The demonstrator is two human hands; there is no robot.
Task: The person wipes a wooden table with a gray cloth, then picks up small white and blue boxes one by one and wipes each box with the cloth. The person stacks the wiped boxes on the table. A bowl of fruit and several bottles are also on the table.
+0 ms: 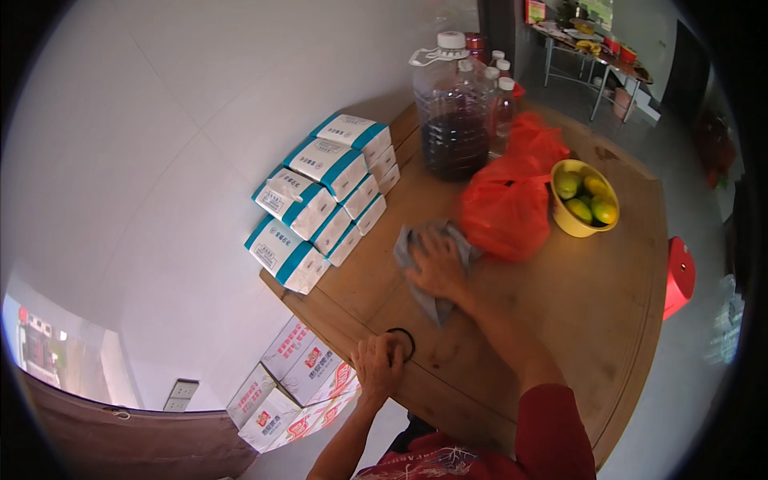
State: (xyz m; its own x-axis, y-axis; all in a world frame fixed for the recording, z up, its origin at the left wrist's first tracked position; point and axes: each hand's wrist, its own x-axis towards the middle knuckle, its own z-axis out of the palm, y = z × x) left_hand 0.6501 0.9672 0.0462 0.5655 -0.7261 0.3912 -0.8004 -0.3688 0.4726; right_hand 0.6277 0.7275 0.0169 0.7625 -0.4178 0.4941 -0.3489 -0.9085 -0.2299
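Red bag [506, 210] crowds right hand [438, 266], spread on cloth [433, 306]; left hand [378, 365] curls by ring [414, 342], grip unclear.

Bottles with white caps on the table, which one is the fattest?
The big clear bottle with dark liquid in its lower part, left of the red bag. The other white-capped bottles are much slimmer.

The tabletop [592, 320] is smooth, grained wood, fairly matt. Near its middle lies a matt, wrinkled cloth rag [434, 308]; beyond, a thin, crinkly plastic carrier bag [512, 216]; toward the right edge, a smooth plastic bowl [579, 226].
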